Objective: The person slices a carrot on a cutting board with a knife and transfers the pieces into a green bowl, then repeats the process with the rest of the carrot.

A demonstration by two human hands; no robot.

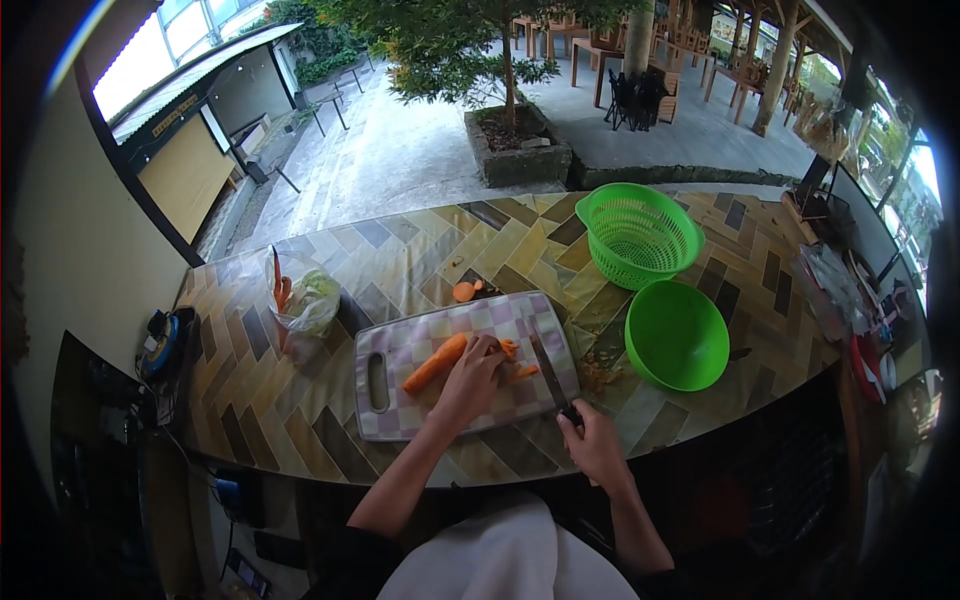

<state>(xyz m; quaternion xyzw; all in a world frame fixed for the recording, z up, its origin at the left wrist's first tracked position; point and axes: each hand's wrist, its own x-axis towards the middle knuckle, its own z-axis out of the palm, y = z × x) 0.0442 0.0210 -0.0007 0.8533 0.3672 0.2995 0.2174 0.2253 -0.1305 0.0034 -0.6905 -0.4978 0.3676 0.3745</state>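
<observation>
Tiled counter (420, 250) wide and mostly bare toward the far edge, with open room left of the checkered cutting board (400, 385); near edge close under the board, so risk of a shove tipping it toward the lap. To the right, green colander (640, 232) and green bowl (677, 335) crowding the knife side, leaving little swing room. Plastic bag of vegetables (305, 305) well left, clear of things. On the board, carrot (436, 362) lying slantwise, pinned under the left hand (468, 380), fingers curled over its cut end beside loose orange pieces (518, 372). Right hand (592, 440) clenched round the handle of the knife (548, 370), blade flat near those fingertips: likely danger a slip on the rolling root, nicking a finger.
</observation>
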